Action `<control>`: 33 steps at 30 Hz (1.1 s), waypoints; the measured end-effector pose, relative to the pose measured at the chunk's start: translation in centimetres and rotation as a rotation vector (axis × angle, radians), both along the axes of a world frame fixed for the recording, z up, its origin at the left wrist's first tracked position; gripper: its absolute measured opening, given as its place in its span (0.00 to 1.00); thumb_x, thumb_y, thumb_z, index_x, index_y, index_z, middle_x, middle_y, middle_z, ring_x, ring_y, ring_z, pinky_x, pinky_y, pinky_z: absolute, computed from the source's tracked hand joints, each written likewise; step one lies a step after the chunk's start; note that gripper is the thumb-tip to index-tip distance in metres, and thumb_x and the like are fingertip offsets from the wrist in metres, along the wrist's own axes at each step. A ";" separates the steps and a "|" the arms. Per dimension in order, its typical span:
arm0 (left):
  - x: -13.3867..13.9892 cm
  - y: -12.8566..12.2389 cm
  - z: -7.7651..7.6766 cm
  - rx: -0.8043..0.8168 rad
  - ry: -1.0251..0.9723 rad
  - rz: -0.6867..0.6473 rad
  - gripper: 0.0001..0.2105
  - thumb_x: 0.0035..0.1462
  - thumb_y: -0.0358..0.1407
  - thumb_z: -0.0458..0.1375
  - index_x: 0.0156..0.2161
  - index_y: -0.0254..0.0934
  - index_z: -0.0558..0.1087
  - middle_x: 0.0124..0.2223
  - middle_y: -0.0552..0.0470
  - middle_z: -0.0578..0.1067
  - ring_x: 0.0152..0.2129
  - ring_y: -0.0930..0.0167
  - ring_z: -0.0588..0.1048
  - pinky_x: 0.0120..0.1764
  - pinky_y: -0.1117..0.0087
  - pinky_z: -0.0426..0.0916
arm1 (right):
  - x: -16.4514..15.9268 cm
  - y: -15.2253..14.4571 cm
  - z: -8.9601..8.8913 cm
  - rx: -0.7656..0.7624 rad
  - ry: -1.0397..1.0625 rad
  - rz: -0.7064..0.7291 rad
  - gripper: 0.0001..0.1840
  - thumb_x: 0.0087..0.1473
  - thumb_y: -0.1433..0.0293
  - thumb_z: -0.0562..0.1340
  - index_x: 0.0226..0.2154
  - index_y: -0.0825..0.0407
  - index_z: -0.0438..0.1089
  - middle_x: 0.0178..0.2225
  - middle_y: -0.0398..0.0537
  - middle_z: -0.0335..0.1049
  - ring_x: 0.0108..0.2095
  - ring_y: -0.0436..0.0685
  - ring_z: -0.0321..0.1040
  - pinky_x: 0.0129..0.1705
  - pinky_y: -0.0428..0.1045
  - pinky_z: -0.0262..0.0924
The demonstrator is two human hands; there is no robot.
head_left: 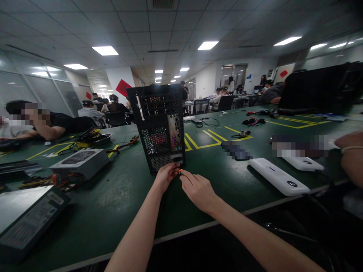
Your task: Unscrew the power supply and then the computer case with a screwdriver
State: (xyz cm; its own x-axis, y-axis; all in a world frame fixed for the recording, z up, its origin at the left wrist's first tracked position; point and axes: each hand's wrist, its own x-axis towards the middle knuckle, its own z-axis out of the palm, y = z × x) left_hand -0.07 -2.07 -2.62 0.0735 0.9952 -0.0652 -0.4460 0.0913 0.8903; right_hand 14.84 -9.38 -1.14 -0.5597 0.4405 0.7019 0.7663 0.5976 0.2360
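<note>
A black computer case (163, 121) stands upright on the green table, its back panel with ports and vent mesh turned toward me. At the lower right corner of that panel, by the power supply, my left hand (166, 176) has its fingers pinched together. Whatever is between them is too small to make out. Just to its right, my right hand (200, 189) is closed, with thumb and index finger on a small orange piece (179, 171). Most of this piece is hidden by the fingers, and its kind does not show. Both hands nearly touch.
Metal power supplies (81, 162) with cable bundles lie on the left of the green table (113, 211). To the right are a phone (236, 150), a white power bank (278, 176) and a dark monitor (320, 88). One person (56, 122) leans on the table at left; others sit behind.
</note>
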 end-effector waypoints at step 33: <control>-0.2 0.0 -0.3 0.070 0.013 0.001 0.06 0.44 0.30 0.56 0.30 0.30 0.72 0.34 0.45 0.74 0.28 0.73 0.71 0.31 0.75 0.65 | -1.1 -1.0 1.6 0.063 -0.148 0.059 0.15 0.54 0.75 0.46 0.43 0.54 0.60 0.47 0.58 0.61 0.28 0.50 0.63 0.30 0.48 0.54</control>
State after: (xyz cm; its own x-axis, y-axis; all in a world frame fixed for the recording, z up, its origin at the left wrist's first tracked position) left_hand -0.26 -2.05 -2.94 0.0722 0.9974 0.0033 -0.4344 0.0285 0.9002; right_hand 13.71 -10.39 0.42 -0.6824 0.3615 0.6353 0.6845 0.6211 0.3818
